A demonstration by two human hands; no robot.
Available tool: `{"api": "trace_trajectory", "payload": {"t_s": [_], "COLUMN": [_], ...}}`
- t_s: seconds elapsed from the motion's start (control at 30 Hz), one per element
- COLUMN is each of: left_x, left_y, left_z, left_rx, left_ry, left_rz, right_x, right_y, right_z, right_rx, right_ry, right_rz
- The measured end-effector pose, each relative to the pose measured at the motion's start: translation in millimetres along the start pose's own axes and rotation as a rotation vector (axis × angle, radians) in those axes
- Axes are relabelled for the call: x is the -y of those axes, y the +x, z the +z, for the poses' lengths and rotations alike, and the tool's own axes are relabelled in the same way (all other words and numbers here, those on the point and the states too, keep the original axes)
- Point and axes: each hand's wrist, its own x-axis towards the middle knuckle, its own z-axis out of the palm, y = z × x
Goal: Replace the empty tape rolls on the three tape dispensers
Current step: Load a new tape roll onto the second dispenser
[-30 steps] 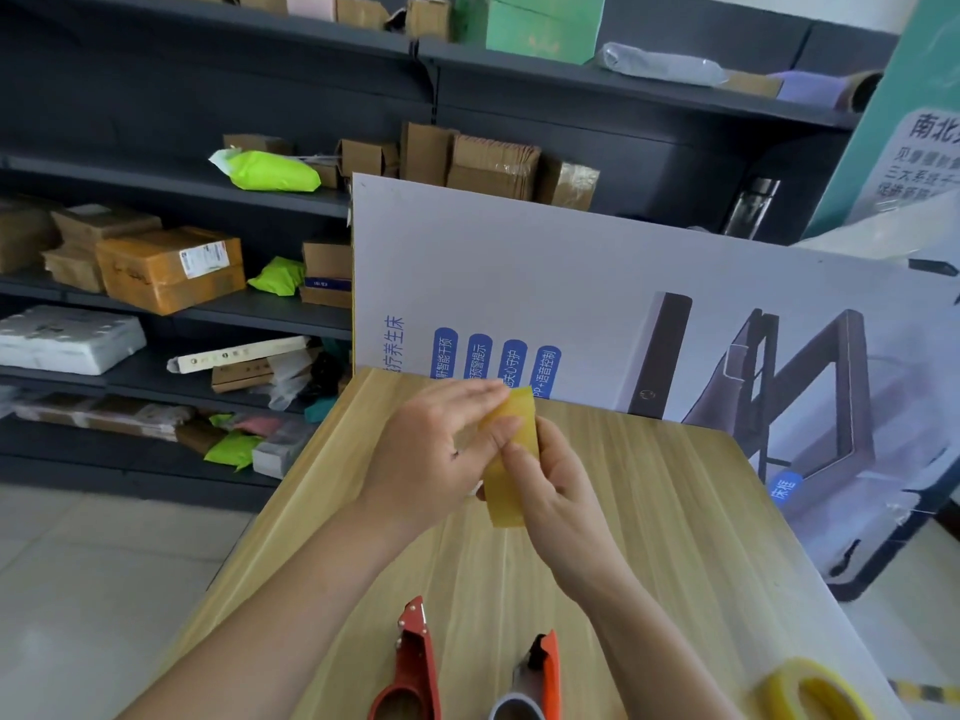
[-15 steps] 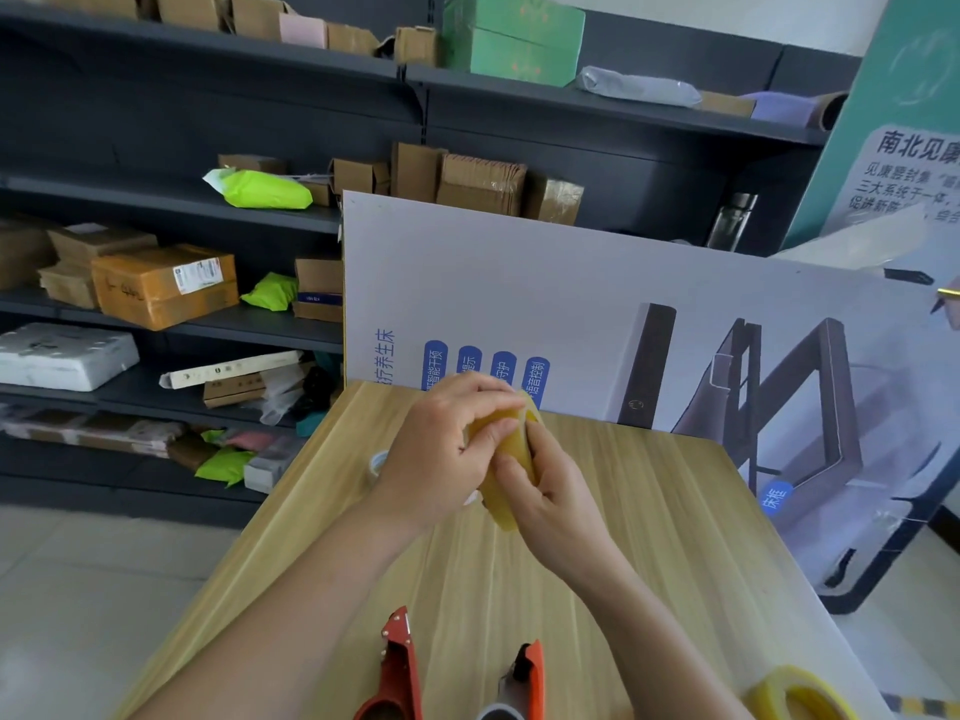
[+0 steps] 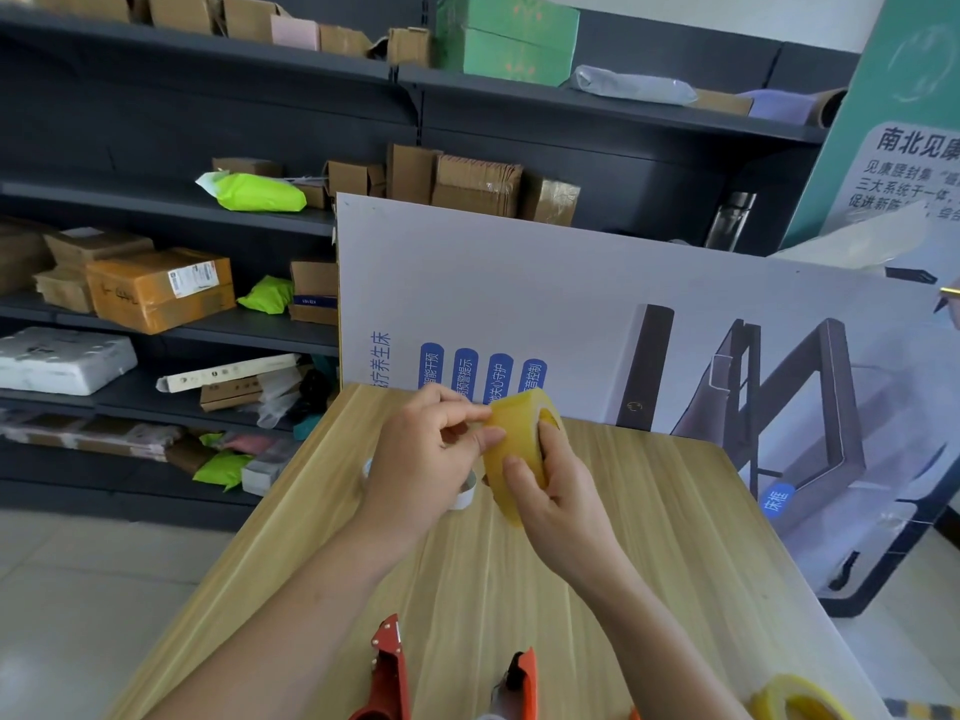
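Observation:
A yellow tape roll [image 3: 511, 439] is held upright above the wooden table [image 3: 675, 537]. My right hand [image 3: 556, 504] grips it from below and the side, with the thumb on its open face. My left hand [image 3: 431, 459] touches the roll's left rim, its fingers curled and its fingertips pinched at the tape surface. Two red tape dispensers [image 3: 387, 672] [image 3: 519, 683] lie at the table's near edge, cut off by the frame. A second yellow roll [image 3: 795, 698] lies at the near right. A white empty core [image 3: 465, 493] peeks out under my left hand.
A large printed board [image 3: 649, 314] stands along the table's far and right sides. Dark shelves [image 3: 156, 210] with cardboard boxes and green parcels fill the back wall. Tiled floor [image 3: 93, 589] lies to the left of the table.
The roll has turned so its open face shows at the upper right. My left fingers have shifted to pick at its rim, and the white core has come into view beneath them.

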Motion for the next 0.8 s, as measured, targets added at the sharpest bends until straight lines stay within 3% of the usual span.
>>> {"api": "trace_trajectory", "payload": {"t_s": [0.37,0.5,0.67,0.8], "left_x": [8,7,7,6], "left_y": [10,12,6,-5], "left_z": [10,16,22,25], "left_rx": [0.049,0.106,0.088,0.021], "left_ry": [-0.073,0.090,0.088,0.172], "left_rz": [-0.226,-0.201,-0.158,0.085], "right_x": [-16,-19,-21,-23], "right_y": [2,2,3,3], "right_z": [-2,-4,-4,-6], "right_rx": [0.011,0.015,0.019,0.018], "right_ry": [-0.247,-0.270,-0.154,-0.133], "right_rz": [-0.077,-0.100,-0.058,-0.045]}}
